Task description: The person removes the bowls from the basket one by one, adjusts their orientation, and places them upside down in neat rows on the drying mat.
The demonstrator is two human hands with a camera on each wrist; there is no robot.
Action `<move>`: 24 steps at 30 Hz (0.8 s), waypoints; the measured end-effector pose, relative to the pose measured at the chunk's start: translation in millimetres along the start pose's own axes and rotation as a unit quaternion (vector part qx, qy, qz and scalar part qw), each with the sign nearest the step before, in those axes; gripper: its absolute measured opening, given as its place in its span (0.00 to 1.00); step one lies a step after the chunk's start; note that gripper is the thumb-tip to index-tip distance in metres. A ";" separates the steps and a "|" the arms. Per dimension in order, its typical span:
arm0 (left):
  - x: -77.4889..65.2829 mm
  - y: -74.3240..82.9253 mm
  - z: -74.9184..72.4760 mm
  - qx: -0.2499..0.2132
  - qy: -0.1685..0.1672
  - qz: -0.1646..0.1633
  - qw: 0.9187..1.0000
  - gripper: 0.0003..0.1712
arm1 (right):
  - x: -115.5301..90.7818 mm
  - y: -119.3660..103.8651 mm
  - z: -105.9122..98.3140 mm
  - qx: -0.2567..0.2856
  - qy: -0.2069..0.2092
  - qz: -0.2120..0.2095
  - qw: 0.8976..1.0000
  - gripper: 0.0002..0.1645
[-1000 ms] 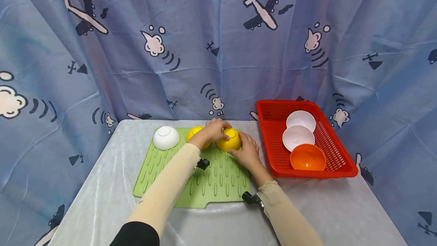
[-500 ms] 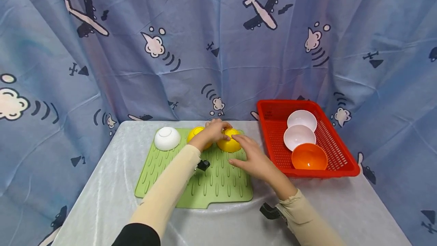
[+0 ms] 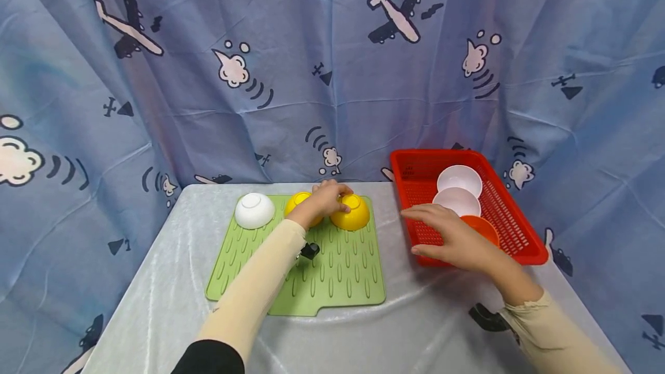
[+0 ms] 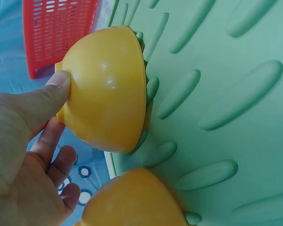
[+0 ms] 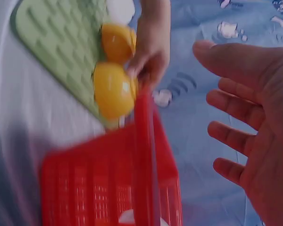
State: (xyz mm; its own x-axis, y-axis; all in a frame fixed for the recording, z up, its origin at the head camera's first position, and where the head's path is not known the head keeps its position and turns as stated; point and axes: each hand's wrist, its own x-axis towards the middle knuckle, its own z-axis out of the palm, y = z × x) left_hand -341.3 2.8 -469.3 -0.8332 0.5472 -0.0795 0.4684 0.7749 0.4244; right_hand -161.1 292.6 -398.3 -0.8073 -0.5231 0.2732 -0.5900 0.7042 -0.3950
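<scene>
Near the head view's centre, the left hand pinched with its thumb; at lower right the right hand hung, thumb and fingers parted.

Pinching with the left hand an upturned yellow bowl on a green mat, beside a second bowl.

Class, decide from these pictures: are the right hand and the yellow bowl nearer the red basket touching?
Apart. The head view shows it: a strip of pale tabletop lies in plain sight between the yellow bowl and the right hand.
</scene>
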 end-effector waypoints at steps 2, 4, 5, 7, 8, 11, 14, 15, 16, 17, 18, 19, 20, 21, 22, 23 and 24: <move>-1.0 1.3 -0.7 0.001 -0.002 0.000 1.000 0.29 | -8.0 10.6 -9.4 -0.016 0.001 0.001 1.000 0.39; -1.8 2.4 -1.4 0.002 -0.004 0.002 1.000 0.30 | -14.9 22.2 -17.8 -0.027 0.003 0.003 1.000 0.37; -2.2 2.9 -1.7 0.004 -0.004 0.002 1.000 0.30 | -17.7 28.1 -21.7 -0.031 0.005 0.002 1.000 0.37; -2.8 3.5 -2.1 0.008 -0.002 0.002 1.000 0.30 | -22.7 39.8 -28.6 -0.033 0.004 0.004 0.999 0.36; -2.9 3.2 -2.1 0.009 -0.002 0.002 1.000 0.30 | -25.3 44.7 -31.9 -0.032 0.003 0.008 0.999 0.35; -3.1 3.0 -1.7 0.008 -0.001 0.003 1.000 0.29 | -35.0 60.5 -39.3 -0.030 -0.008 0.030 0.999 0.35; -3.4 2.2 -1.4 0.003 -0.002 0.004 1.000 0.30 | -44.6 74.8 -44.0 -0.032 -0.023 0.054 0.998 0.36; -3.6 1.9 -1.3 0.001 -0.002 0.004 1.000 0.30 | -47.3 80.1 -45.0 -0.030 -0.027 0.059 0.997 0.37; -4.1 1.7 -1.4 -0.001 -0.001 0.004 1.000 0.30 | -49.7 85.0 -46.0 -0.028 -0.030 0.060 0.997 0.38; -3.9 1.2 -1.0 -0.001 -0.001 0.005 1.000 0.30 | -52.0 90.0 -46.6 -0.028 -0.033 0.061 0.997 0.39; -4.0 0.7 -0.8 -0.002 0.000 0.005 1.000 0.30 | -54.2 94.0 -47.2 -0.028 -0.035 0.061 0.997 0.40; -3.9 0.1 -0.4 -0.002 0.001 0.006 1.000 0.30 | -56.6 98.7 -47.5 -0.031 -0.036 0.058 0.997 0.40; -4.0 -0.3 0.0 -0.003 0.002 0.007 1.000 0.30 | -58.9 103.2 -47.7 -0.034 -0.036 0.051 0.998 0.40; -4.1 -0.6 0.3 -0.003 0.004 0.010 1.000 0.30 | -61.4 107.4 -47.9 -0.039 -0.035 0.045 0.998 0.41; -4.0 -1.0 0.8 -0.002 0.006 0.011 1.000 0.30 | -63.6 111.4 -47.8 -0.046 -0.032 0.036 0.998 0.41; -3.6 -1.5 1.5 -0.002 0.007 0.013 1.000 0.30 | -65.9 115.4 -47.5 -0.056 -0.029 0.028 0.998 0.42; -3.7 -1.6 1.8 -0.001 0.009 0.015 1.000 0.30 | -68.1 118.7 -47.2 -0.062 -0.028 0.021 0.997 0.43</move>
State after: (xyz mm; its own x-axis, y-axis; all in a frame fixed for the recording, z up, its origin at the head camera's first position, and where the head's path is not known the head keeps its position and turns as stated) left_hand -338.4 0.2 -471.3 -0.8237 0.5648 -0.0499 0.4934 0.7574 0.4277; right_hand -176.8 434.5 -422.3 -0.8315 -0.5150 0.2083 -0.5554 0.7785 -0.2924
